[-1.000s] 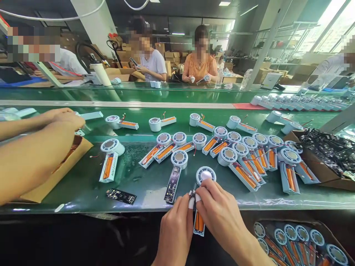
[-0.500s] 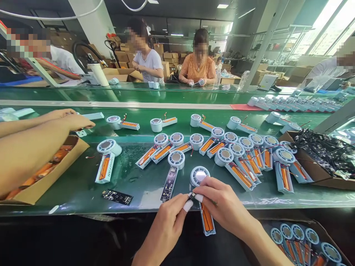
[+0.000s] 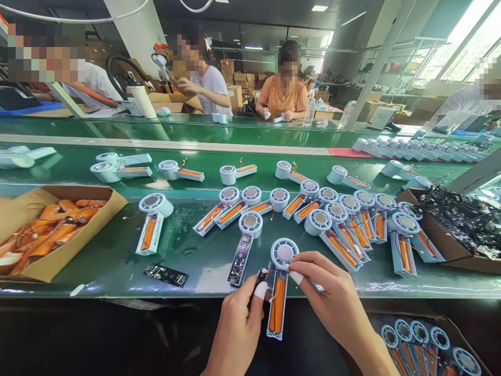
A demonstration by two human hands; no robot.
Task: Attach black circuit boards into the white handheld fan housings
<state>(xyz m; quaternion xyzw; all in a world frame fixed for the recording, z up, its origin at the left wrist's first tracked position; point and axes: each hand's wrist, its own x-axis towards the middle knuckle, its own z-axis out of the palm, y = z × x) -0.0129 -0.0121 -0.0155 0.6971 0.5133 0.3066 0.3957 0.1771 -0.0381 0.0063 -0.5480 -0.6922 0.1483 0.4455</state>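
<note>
In my left hand (image 3: 238, 318) a small black circuit board (image 3: 261, 278) is pinched between thumb and fingers. A thin red wire runs from it toward the handheld fan (image 3: 284, 254) in front of me. This fan lies with its round pale-blue head on the bench and its open handle, showing an orange battery (image 3: 277, 308), reaching over the front edge. My right hand (image 3: 329, 287) is closed at the fan's neck, fingertips against the lower right of the head; the wire there is partly hidden. To the left, another fan (image 3: 250, 223) has a black board (image 3: 239, 261) on its handle.
A loose circuit board (image 3: 166, 274) lies on the green bench (image 3: 117, 261). Orange batteries fill a cardboard box (image 3: 113, 206) at left; black boards fill another box (image 3: 450, 245) at right. Several open fans (image 3: 346, 224) crowd the right. More fans (image 3: 418, 331) sit below. Co-workers sit opposite.
My hands have moved apart; my right fingers shifted from the board to the fan's neck. The fan's handle has swung left. Another person's arms have left the left side.
</note>
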